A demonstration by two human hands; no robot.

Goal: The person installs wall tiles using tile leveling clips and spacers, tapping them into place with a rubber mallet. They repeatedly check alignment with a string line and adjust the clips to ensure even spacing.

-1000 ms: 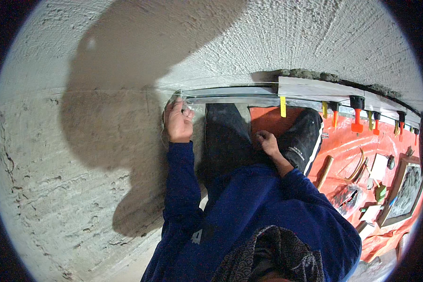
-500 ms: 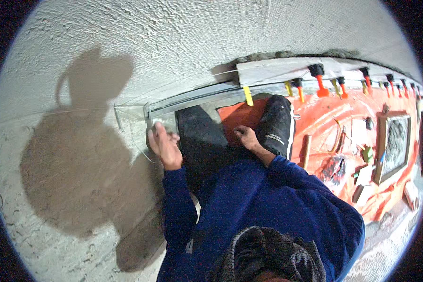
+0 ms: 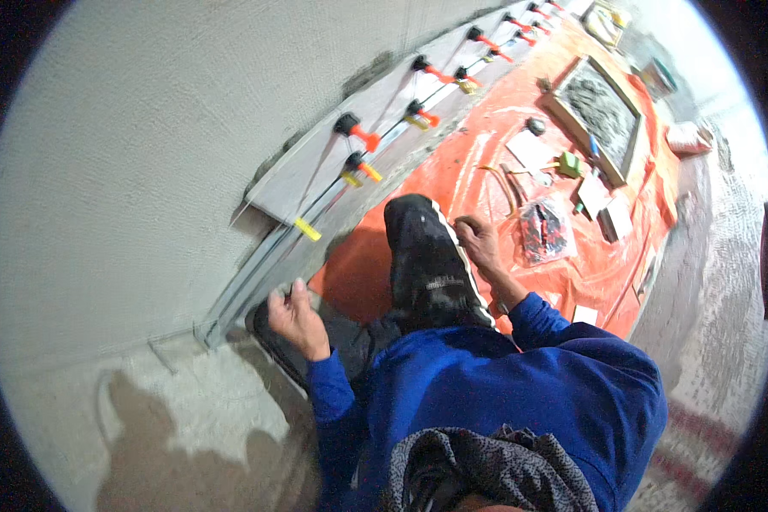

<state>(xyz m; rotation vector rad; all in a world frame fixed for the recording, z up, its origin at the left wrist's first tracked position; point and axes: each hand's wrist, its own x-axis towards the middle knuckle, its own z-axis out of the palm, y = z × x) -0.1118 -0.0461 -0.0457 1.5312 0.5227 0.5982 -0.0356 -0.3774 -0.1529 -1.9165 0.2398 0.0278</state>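
Observation:
My left hand (image 3: 299,324) is raised over my left thigh, near the wall base, thumb and finger apart with nothing seen between them. Beside my right knee, my right hand (image 3: 480,245) is curled above an orange plastic sheet (image 3: 435,183); its fingertips are turned away, so whatever they may hold is hidden. A long pale tile strip (image 3: 273,189) runs along the wall's foot. Black-and-orange tile levelers (image 3: 356,132) stand along it. At its near end sticks out a yellow clip (image 3: 307,229). Grey metal rails (image 3: 241,293) lie below, near my left hand.
On the sheet lie a framed tray (image 3: 560,108) of grey mortar, a clear bag (image 3: 544,232) of red and black pieces, white tile pieces (image 3: 530,152) and a green block (image 3: 570,165). Farther back stands a bucket (image 3: 659,78). The rough grey wall (image 3: 145,171) borders my left.
My view has swung to the right, showing more of the sheet. My left hand has drawn its fingers in from a wider spread. My right hand has moved to the outer side of my right knee.

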